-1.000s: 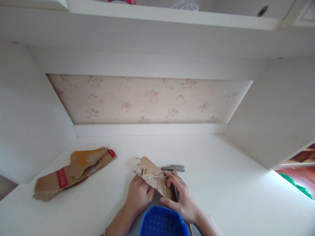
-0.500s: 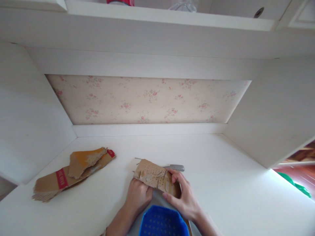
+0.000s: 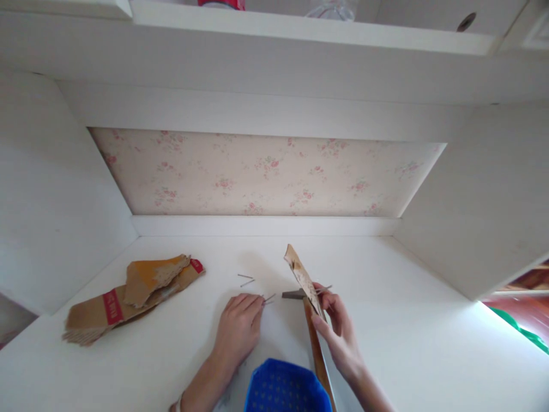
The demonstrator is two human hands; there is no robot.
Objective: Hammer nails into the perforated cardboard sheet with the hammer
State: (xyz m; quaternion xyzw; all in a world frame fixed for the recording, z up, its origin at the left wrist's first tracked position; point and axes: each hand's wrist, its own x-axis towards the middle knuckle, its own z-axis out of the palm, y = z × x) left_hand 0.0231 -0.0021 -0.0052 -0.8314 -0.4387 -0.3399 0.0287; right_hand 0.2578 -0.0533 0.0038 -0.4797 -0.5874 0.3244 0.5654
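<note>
My right hand (image 3: 334, 332) grips a perforated piece of brown cardboard (image 3: 302, 278), tilted up on edge above the white desk (image 3: 386, 320), with a nail sticking out of it near my fingers. A hammer with a wooden handle (image 3: 316, 349) and a metal head (image 3: 293, 294) lies under that hand. My left hand (image 3: 238, 326) rests on the desk with fingers curled, its fingertips pinching a thin nail (image 3: 269, 298). Two more loose nails (image 3: 246, 280) lie just beyond it.
Torn brown cardboard pieces with red labels (image 3: 128, 294) lie at the left of the desk. A blue perforated basket (image 3: 285, 389) sits at the near edge between my arms. White side panels and a floral back wall (image 3: 266, 177) enclose the desk.
My right hand has lifted the perforated cardboard off the desk and turned it upright to the right. My left hand let go of it and now touches a nail; the hammer is uncovered.
</note>
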